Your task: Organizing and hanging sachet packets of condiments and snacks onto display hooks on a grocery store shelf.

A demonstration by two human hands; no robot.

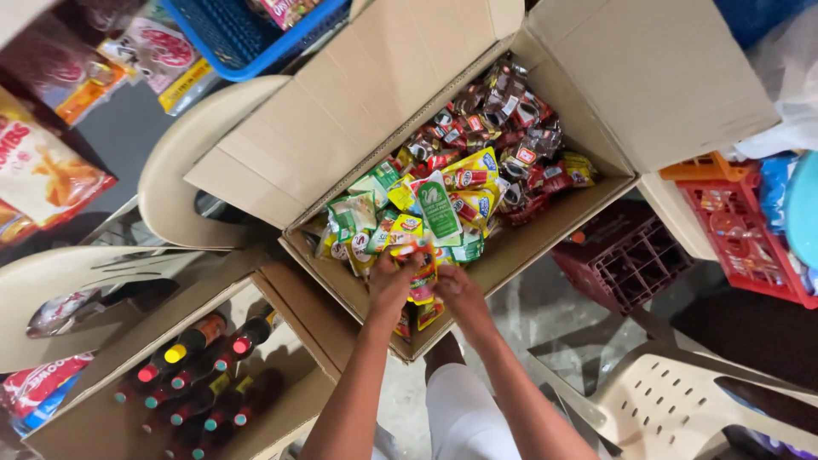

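Floor: crowded with boxes, crates, chairs.
Carton (545,243): open, full of sachets.
Left hand (390,285): fingers gripping sachet strip (421,271).
Right hand (460,290): fingers gripping same strip.

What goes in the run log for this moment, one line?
left hand: grips sachets | right hand: grips same sachets | place: over open cardboard box | nearby: bottles

Matt brown corrugated cardboard is seen on the open box (366,94). Glossy plastic-foil sachets (443,204) are piled inside. Smooth beige moulded plastic is shown on the chair (673,400). Bottles (200,336) with shiny plastic caps are packed in a second cardboard box (102,417).
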